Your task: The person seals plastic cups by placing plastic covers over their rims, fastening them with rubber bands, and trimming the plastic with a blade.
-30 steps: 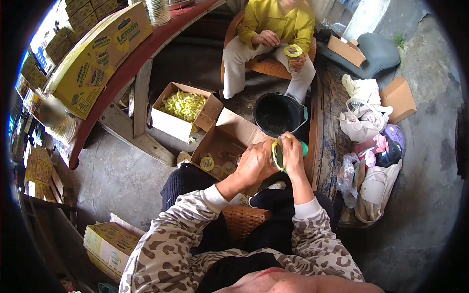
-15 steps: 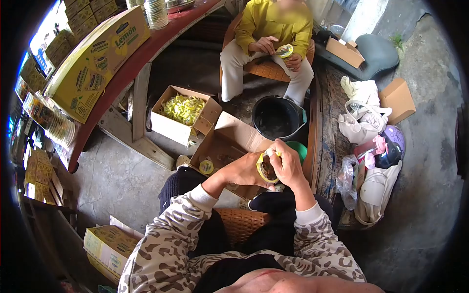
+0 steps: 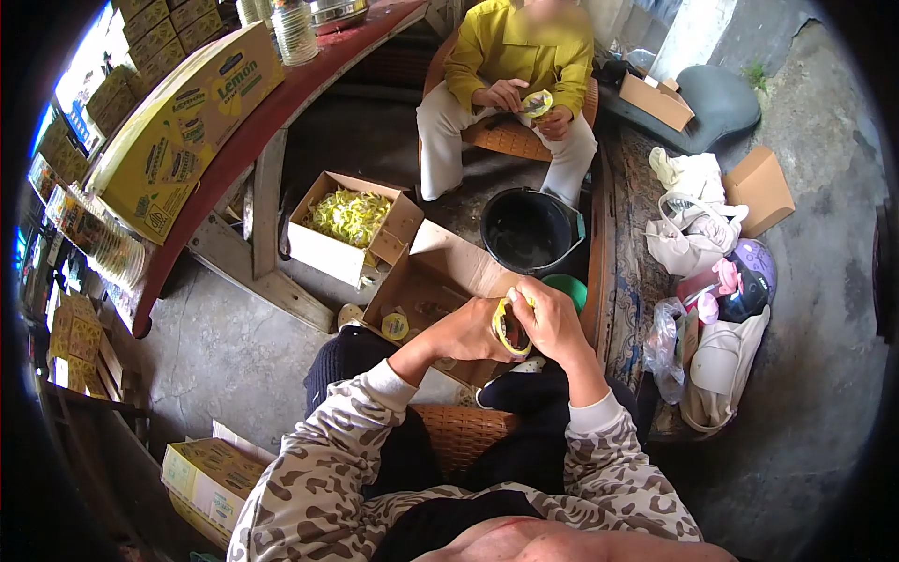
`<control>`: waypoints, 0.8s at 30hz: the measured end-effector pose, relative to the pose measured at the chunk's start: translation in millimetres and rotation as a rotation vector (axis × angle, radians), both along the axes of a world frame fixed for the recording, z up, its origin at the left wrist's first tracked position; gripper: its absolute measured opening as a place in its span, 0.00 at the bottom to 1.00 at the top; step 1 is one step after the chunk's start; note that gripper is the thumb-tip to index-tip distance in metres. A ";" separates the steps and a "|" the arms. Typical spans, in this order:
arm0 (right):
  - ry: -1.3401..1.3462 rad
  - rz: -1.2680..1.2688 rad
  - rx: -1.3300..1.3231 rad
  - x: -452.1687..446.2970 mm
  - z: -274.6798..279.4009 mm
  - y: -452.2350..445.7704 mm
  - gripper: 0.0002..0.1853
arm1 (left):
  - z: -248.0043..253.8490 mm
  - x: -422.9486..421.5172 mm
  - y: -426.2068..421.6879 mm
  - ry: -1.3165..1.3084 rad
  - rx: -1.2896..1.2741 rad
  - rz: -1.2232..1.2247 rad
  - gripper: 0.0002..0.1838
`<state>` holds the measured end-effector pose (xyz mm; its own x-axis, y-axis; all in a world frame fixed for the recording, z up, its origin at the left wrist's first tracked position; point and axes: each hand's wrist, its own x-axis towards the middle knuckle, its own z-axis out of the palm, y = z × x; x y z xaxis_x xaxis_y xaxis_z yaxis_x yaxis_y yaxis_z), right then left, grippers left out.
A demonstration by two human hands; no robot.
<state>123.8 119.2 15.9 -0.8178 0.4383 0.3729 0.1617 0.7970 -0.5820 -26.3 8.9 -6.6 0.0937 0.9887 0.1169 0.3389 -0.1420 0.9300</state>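
A small plastic cup with a yellow rim and dark inside is between my hands, above the open cardboard box. My left hand is wrapped round the cup from the left. My right hand is closed at the cup's upper right edge, thumb and fingers pinching its yellow film rim. The fingers hide part of that rim. In the box below lies another yellow-topped cup.
A carton of yellow strips, a black bucket and a green bowl stand ahead. Opposite sits a person holding a similar cup. A red-edged table bears lemon cartons; bags lie right.
My right hand has moved slightly down, still at the cup's rim, and the cup has tilted a little. The person opposite has shifted their cup slightly. The view has moved a little.
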 end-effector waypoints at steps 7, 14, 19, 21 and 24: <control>0.057 0.039 -0.170 1.1 -5.0 6.2 0.09 | 8.6 -0.4 -2.0 -0.054 -0.001 0.004 0.25; -0.062 0.068 -0.177 2.8 10.6 0.3 0.14 | 13.6 -1.8 -3.9 -0.128 -0.012 0.000 0.26; -0.138 0.082 -0.139 0.9 10.7 -6.5 0.14 | 0.6 -1.5 -6.2 -0.082 0.017 0.008 0.24; -0.135 0.050 -0.156 -2.2 7.4 -4.1 0.13 | -1.5 -5.6 -5.4 -0.058 0.054 -0.011 0.24; 0.013 0.131 -0.067 -2.6 1.7 -3.6 0.07 | 4.7 -5.0 -8.6 -0.048 -0.031 -0.017 0.23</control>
<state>121.2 115.6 17.6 -0.8648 0.3527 0.3573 0.0512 0.7700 -0.6360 -31.3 0.2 -1.9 0.1055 0.9903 0.0909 0.2914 -0.1181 0.9493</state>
